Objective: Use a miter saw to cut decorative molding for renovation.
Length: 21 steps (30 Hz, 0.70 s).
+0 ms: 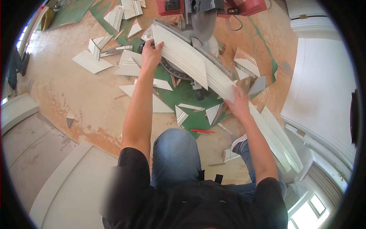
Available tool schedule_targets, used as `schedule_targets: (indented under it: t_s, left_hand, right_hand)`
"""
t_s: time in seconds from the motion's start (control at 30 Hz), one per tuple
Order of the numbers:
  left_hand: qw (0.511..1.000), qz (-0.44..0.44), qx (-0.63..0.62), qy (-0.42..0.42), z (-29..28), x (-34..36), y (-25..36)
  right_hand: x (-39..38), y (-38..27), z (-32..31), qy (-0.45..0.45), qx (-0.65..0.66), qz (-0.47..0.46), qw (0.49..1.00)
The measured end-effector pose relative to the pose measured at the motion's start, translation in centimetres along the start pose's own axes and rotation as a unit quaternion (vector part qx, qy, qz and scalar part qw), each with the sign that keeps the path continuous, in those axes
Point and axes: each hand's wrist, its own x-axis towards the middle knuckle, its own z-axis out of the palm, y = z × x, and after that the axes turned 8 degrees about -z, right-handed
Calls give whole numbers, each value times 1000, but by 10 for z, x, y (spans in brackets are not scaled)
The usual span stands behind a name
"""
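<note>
A short white moulding piece (183, 61) with slanted ends lies across the bed of a mitre saw (202, 23). My left hand (151, 53) is closed on its far left end, thumb on top. Behind it, along the saw's fence, runs a long white moulding (225, 86) that slopes down to the right, past my right forearm. My right hand (239, 102) grips this long moulding to the right of the saw. The saw's curved scale (173, 70) and a dark knob (200, 94) show below the short piece. The blade is hidden behind the guard.
Mitred white offcuts (91, 61) lie scattered over the dusty floor and green sheeting (190, 123). A red pen-like stick (202, 131) lies before my knee. White panels (320, 84) stand at the right. A cable (233, 26) loops behind the saw.
</note>
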Motion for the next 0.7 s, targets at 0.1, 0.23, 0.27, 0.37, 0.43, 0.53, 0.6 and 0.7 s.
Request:
schedule_targets:
  t_s: [0.1,0.23,0.27,0.37,0.43,0.53,0.6,0.7]
  left_hand:
    - [993,45,100,42,13,8,-6]
    - [968,104,180,138,26,4,-13]
    - [972,82,166,145,28,3,-14]
    - [983,48,128,119,33,3,-17]
    - [985,58,124,109,33,7,-20]
    - [969,109,157,158,29,26,-23]
    - [944,153,190,222,19,47,-21]
    - [944,129,221,209,-2,81,-13]
  right_hand:
    - [-9,4,5,3,-47,-41,998]
    - [-27,24,6,-9,-69,0,998]
    - [-31,33,6,-10,-69,10,997]
    - [-34,55,6,-26,-42,28,998]
    - [-32,61,6,-38,-14,33,999]
    - [-24,54,5,-50,-11,26,998]
    - [-15,39,4,-14,-53,0,999]
    - [4,16,3,-9,-75,-23,997]
